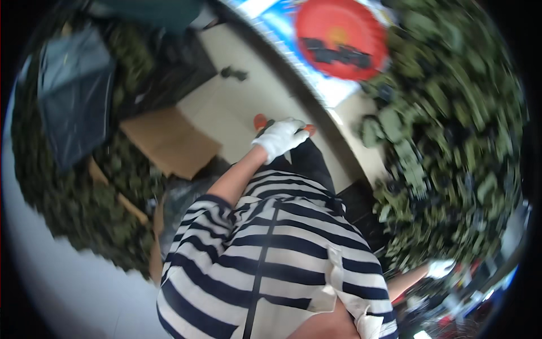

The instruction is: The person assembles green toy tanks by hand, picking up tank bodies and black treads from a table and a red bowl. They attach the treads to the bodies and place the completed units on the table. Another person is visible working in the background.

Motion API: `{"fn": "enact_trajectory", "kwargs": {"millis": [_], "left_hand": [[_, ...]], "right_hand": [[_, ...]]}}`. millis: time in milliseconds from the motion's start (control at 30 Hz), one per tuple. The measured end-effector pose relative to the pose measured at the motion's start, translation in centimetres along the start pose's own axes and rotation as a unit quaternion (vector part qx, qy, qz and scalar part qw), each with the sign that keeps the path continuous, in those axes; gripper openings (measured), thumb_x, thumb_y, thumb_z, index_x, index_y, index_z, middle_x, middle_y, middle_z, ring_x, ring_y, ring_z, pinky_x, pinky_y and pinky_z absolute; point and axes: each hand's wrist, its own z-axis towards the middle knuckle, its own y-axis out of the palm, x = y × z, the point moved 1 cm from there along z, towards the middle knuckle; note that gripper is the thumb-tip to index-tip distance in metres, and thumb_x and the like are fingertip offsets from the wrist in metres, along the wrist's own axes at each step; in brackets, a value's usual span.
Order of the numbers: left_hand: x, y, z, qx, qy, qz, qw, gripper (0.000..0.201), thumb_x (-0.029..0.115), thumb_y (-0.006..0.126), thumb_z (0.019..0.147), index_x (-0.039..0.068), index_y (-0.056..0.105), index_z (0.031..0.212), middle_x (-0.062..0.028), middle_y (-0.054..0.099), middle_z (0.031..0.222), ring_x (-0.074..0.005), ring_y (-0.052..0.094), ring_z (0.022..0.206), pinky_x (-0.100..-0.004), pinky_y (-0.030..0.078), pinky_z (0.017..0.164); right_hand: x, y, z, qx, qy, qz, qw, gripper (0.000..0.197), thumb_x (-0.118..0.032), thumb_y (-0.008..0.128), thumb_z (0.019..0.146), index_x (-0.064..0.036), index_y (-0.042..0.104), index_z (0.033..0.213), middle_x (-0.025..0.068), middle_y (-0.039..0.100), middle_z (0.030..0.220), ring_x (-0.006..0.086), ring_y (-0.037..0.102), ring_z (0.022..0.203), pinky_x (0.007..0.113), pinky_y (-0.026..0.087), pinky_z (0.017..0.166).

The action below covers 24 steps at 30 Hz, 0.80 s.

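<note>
My left hand (279,139) wears a white glove and hangs in front of my body, above the pale floor and my orange-tipped shoes. Its fingers look loosely stretched, and I see nothing between them. Far to the right, my right hand (440,268), gloved in white too, reaches out beside the lower edge of a large heap of green strap-like pieces (451,135). That hand is small and blurred, so its grip cannot be made out. A round red tray (341,20) with several dark pieces (337,53) in it rests at the far end of the work surface.
On my left, another big heap of dark green pieces (39,195) surrounds a grey plastic-like sheet or bag (79,96). A brown cardboard flap (169,141) sticks out near a black crate (172,79). One small dark object (234,73) lies on the floor (226,104).
</note>
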Motion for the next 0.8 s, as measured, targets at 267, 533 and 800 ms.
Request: {"fn": "enact_trajectory", "kwargs": {"millis": [267,533,800], "left_hand": [[-26.1,5.0,-0.1,0.177,-0.474,-0.442,0.740,0.037,0.035,0.059,0.087,0.000,0.068,0.098,-0.0187,0.069,0.096,-0.0280,0.067,0.094,-0.0398,0.050,0.086],[-59.3,6.9,10.7,0.438,-0.537,-0.267,0.669,0.095,0.060,0.071,0.077,-0.012,0.047,0.133,-0.0271,0.054,0.135,-0.0351,0.056,0.123,-0.0383,0.042,0.106],[-76.6,8.3,22.7,0.456,-0.375,-0.629,0.505,0.046,0.039,0.081,0.077,0.005,0.068,0.105,-0.0051,0.066,0.099,-0.0160,0.061,0.077,-0.0342,0.053,0.071]], "right_hand": [[-30.9,-1.3,-45.0,-0.673,-0.551,0.201,0.451,0.024,-0.010,0.072,0.083,-0.0056,0.068,0.106,0.0167,0.068,0.108,0.0345,0.066,0.099,0.042,0.052,0.090],[-24.0,15.8,-60.9,-0.624,-0.585,0.174,0.488,0.022,-0.004,0.068,0.084,-0.0080,0.065,0.105,0.0128,0.068,0.106,0.0327,0.067,0.091,0.039,0.055,0.078],[-21.7,24.3,-67.8,-0.505,-0.565,0.186,0.625,0.021,0.004,0.069,0.080,-0.0085,0.067,0.096,0.0118,0.066,0.090,0.0263,0.065,0.075,0.035,0.053,0.069]]}}
